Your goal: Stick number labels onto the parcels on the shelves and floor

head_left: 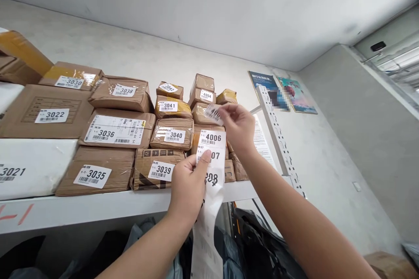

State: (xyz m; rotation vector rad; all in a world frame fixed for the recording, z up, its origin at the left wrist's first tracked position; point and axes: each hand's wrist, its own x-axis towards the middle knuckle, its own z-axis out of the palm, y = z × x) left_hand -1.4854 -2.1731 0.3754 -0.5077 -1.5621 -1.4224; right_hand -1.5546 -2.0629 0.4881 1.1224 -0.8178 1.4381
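My left hand (188, 187) grips a long white strip of number labels (211, 157); "4006", "07" and "08" show on it, and its tail hangs down below the shelf. My right hand (238, 125) pinches a single peeled label (213, 114) by the stack of small brown parcels at the right end of the shelf. Just behind that label sit a parcel marked 4004 (203, 95) and a tape-wrapped parcel (202, 113).
A white shelf (98, 209) carries several brown parcels labelled 3022, 3030, 3035, 3036, 3038, 3039, 3040 and 3041, plus a white parcel 3021 (29, 168). A perforated white upright (278, 135) stands right of them. Posters hang on the wall. Dark bags (258, 244) lie below.
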